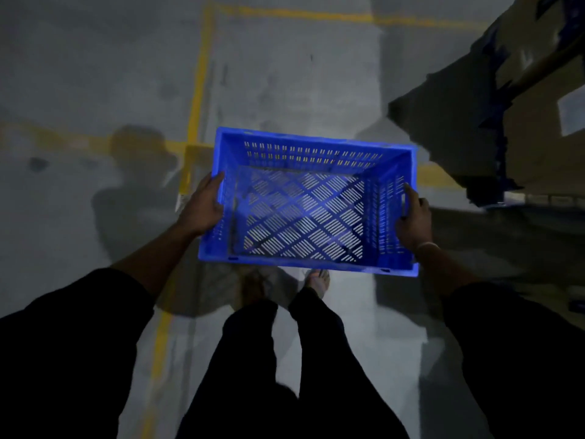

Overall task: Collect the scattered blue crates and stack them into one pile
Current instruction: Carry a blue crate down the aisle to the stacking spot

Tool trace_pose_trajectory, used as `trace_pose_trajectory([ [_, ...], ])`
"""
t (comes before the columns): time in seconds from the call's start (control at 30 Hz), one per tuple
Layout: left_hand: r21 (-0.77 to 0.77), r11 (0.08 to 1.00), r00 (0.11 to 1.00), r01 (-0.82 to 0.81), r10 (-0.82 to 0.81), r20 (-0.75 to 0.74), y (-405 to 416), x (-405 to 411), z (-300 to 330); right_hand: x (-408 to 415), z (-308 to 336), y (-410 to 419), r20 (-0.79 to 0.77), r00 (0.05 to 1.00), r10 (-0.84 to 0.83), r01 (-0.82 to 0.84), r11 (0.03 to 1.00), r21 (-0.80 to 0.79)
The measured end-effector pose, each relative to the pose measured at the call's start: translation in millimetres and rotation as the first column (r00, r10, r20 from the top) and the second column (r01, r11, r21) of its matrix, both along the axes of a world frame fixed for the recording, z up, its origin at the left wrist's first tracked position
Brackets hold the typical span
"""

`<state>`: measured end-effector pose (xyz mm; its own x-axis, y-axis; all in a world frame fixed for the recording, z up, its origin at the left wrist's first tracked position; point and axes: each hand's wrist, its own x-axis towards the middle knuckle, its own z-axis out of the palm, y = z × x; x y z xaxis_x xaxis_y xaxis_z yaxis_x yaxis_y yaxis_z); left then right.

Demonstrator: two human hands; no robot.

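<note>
The left hand [202,207] grips the left short wall of a blue crate [308,201], its fingers curled over the rim and the back of the hand turned up. The right hand [413,218] grips the opposite short wall the same way, fingers hooked into the crate at what looks like a handle slot, with a thin pale band [427,246] round the wrist. Both forearms reach forward and inward from dark sleeves, elbows out, so the two hands sit well apart with the crate between them.

The crate is held in the air in front of the body, above the floor [285,74], open side up and roughly level. It is rectangular moulded plastic, empty, with a thick smooth rim. Its base is a lattice of slanted slots set in diamond panels, through which the pale floor shows, and its walls carry rows of short upright slots. No brand, label or writing can be read on it.

Below the near edge, dark trouser legs and a sandalled foot [318,280] show. The floor is smooth grey concrete marked with yellow painted lines [198,87]. At the upper right stands a dark blurred mass [459,128], too smeared to identify.
</note>
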<state>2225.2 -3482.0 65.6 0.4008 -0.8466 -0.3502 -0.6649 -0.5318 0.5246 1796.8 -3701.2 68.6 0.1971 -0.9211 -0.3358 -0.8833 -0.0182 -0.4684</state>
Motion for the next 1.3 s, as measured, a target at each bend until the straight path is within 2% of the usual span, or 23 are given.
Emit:
trace_pose_trajectory([
  [0.23,0.051,0.999,0.993,-0.006,0.012,-0.119,-68,49,-156,50,-156,-68,-0.048,0.999,-0.024,0.026,0.999,0.023],
  [0.43,0.021,0.999,0.993,-0.034,0.036,-0.116,-114,71,-279,79,-281,-109,-0.029,0.999,-0.045,0.047,0.997,0.057],
  [0.7,-0.037,0.999,0.991,-0.015,0.009,-0.134,-150,86,-392,99,-405,-149,-0.036,0.997,-0.063,0.065,0.997,0.042],
  [1.03,0.0,1.0,0.988,-0.007,0.007,-0.153,-154,96,-452,102,-459,-159,-0.029,0.998,-0.057,0.06,0.991,0.119],
  [1.1,0.016,1.0,0.988,0.009,-0.007,-0.151,-154,97,-453,103,-461,-159,-0.03,0.998,-0.053,0.057,0.99,0.128],
  [1.3,0.111,0.991,0.98,0.077,-0.055,-0.193,-173,79,-405,106,-438,-155,-0.027,0.999,-0.025,0.03,0.973,0.227],
])
